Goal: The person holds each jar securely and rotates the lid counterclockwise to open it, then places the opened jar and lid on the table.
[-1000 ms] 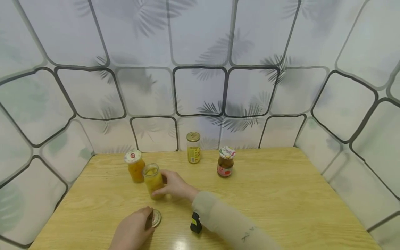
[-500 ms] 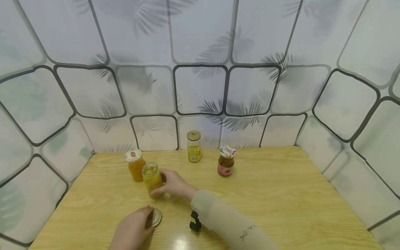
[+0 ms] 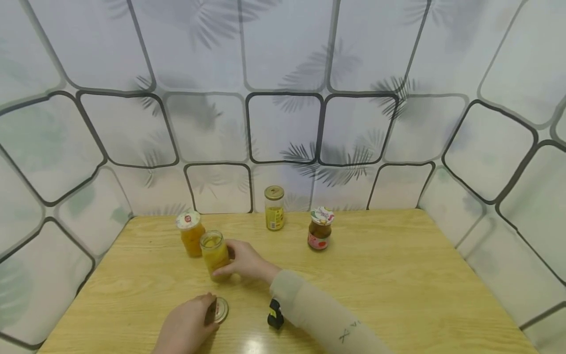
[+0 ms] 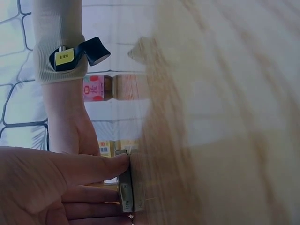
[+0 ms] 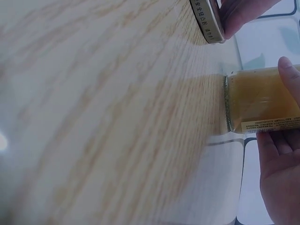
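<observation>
My right grip (image 3: 242,261) holds an uncapped yellow jar (image 3: 214,256) on the counter (image 3: 398,285), beside a lidded orange jar (image 3: 192,241); my left grip (image 3: 186,319) holds a lid (image 3: 221,309). A gold-lidded jar (image 3: 274,211) and a brown jar (image 3: 319,233) stand farther right.

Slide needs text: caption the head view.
Right hand grips an open glass jar while the left hand holds a lid.
</observation>
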The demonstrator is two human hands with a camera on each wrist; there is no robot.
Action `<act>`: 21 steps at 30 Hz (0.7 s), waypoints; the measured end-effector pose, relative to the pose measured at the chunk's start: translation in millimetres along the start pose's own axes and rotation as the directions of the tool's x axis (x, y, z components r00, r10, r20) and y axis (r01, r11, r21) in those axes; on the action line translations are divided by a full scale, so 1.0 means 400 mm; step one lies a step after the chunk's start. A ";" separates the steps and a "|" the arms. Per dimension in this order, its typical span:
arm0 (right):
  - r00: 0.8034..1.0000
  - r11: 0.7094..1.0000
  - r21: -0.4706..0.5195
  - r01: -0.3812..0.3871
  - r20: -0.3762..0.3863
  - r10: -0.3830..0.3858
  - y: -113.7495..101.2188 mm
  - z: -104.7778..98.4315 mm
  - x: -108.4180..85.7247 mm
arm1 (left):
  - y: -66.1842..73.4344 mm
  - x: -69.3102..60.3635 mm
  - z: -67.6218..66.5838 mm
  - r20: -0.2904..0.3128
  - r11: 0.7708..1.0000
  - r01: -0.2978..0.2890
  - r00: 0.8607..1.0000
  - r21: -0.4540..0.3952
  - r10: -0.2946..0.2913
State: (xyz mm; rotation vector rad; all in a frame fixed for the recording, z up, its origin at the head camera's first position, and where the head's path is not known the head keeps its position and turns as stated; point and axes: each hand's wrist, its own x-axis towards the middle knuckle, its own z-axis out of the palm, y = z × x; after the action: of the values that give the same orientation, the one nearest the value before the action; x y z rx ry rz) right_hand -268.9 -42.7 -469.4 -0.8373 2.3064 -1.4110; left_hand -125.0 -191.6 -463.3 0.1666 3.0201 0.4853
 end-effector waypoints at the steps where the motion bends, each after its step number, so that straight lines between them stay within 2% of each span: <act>1: 1.000 1.000 0.001 -0.001 -0.001 0.001 0.001 0.000 0.000 | 0.000 0.002 0.000 0.007 1.000 0.003 1.000 -0.001 -0.003; 14: 1.000 1.000 0.027 0.014 -0.005 -0.014 0.009 0.002 0.005 | 0.001 0.006 0.000 0.009 1.000 0.011 1.000 0.000 -0.011; 21: 1.000 1.000 0.018 0.015 -0.008 -0.015 0.015 0.006 0.002 | 0.003 0.006 0.003 0.030 1.000 0.023 0.999 -0.005 -0.022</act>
State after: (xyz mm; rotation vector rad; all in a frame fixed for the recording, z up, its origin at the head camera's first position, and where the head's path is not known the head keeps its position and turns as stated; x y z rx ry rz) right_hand -270.1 -42.7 -475.8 -0.8475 2.2943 -1.4414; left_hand -127.0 -189.7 -464.3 0.1381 2.9881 0.4840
